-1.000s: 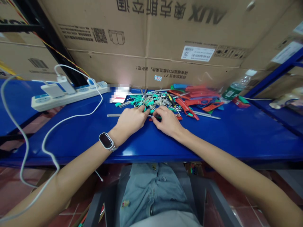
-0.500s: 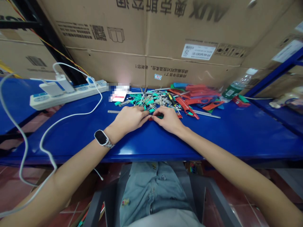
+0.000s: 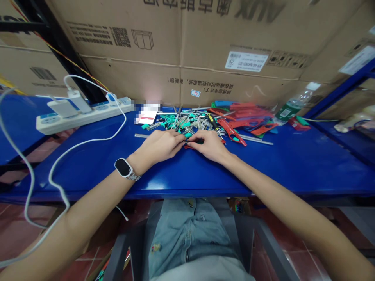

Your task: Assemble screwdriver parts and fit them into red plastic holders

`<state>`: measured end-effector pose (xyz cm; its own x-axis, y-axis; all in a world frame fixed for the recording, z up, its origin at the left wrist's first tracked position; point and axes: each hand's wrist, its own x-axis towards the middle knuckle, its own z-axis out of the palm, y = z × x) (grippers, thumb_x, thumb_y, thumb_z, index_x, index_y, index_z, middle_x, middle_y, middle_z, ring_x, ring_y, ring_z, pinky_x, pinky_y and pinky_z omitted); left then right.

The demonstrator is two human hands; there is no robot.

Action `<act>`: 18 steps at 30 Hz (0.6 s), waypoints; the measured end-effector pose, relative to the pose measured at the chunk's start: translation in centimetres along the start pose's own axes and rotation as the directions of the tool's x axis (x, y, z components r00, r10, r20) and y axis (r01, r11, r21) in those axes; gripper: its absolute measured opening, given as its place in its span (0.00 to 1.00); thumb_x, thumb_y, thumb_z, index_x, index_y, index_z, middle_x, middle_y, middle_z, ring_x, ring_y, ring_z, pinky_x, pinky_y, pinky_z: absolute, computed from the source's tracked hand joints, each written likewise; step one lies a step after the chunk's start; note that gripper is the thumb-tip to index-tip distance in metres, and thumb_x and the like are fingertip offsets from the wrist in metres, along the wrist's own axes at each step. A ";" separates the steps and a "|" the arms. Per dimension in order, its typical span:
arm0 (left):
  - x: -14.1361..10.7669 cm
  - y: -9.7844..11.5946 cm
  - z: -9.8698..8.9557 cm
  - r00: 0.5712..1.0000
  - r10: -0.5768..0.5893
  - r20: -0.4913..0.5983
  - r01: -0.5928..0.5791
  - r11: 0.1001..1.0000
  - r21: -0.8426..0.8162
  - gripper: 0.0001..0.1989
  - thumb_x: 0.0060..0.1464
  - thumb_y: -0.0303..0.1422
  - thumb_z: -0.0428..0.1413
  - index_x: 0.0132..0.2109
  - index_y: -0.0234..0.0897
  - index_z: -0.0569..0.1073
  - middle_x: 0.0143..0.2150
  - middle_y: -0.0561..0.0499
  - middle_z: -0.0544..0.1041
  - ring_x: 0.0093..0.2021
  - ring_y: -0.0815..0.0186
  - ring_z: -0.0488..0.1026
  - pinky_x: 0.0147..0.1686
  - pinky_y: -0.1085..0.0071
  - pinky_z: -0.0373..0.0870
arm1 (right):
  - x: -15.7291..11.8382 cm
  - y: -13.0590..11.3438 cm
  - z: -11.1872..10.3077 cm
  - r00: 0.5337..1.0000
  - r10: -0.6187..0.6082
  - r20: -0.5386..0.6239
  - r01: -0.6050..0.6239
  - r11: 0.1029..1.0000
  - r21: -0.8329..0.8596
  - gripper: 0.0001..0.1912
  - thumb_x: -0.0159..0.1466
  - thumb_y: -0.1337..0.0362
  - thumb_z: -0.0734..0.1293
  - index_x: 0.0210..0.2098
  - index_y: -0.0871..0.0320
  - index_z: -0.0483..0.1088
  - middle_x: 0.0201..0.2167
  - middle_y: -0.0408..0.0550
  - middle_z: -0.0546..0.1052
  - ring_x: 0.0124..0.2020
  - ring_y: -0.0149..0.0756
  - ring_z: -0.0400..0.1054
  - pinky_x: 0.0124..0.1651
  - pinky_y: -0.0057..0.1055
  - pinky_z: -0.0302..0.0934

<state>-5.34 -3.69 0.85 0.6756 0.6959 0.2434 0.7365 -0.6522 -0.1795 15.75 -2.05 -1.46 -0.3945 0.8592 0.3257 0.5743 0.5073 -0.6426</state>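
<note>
My left hand [image 3: 164, 146], with a watch [image 3: 124, 168] on its wrist, meets my right hand [image 3: 209, 145] at the table's middle. The fingers of both are pinched together around something too small to make out. Under my fingertips a bit of a red piece [image 3: 189, 147] shows. Just behind lies a heap of small metal and green-capped parts [image 3: 187, 121]. A yellow and black tool [image 3: 212, 121] lies on its right side, beside a red plastic piece [image 3: 232, 132].
At the left a white power strip [image 3: 84, 117] holds plugs, and a white cable [image 3: 88, 142] loops over the blue table [image 3: 293, 168]. More red pieces [image 3: 249, 113] and a green-labelled bottle [image 3: 294, 105] stand at the back right. A cardboard box [image 3: 146, 70] rises behind.
Both hands stay together at nearly the same place, with slight shifts of the fingers. The view has moved a little.
</note>
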 end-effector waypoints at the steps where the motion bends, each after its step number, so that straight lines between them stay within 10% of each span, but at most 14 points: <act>1: 0.0 0.0 0.0 1.000 -0.009 -0.011 0.009 1.000 0.011 0.13 0.69 0.34 0.50 0.51 0.35 0.76 0.40 0.45 0.81 0.38 0.59 0.78 0.27 0.68 0.57 | 0.0 0.0 -0.1 1.000 0.002 0.001 -0.002 1.000 -0.002 0.04 0.62 0.70 0.73 0.35 0.57 0.82 0.35 0.47 0.82 0.37 0.37 0.75 0.46 0.36 0.67; 18: -0.2 0.0 0.2 0.997 -0.014 -0.080 0.008 0.998 -0.067 0.10 0.66 0.34 0.51 0.42 0.37 0.76 0.38 0.47 0.80 0.38 0.60 0.77 0.26 0.69 0.54 | -0.1 0.3 -0.1 0.999 0.046 0.012 -0.046 0.998 0.043 0.02 0.61 0.69 0.72 0.33 0.59 0.79 0.32 0.47 0.82 0.34 0.37 0.75 0.43 0.36 0.67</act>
<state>-5.45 -3.74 0.66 0.6607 0.6784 0.3212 0.7380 -0.6652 -0.1133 16.09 -1.96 -1.61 -0.3762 0.8808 0.2876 0.5608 0.4635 -0.6860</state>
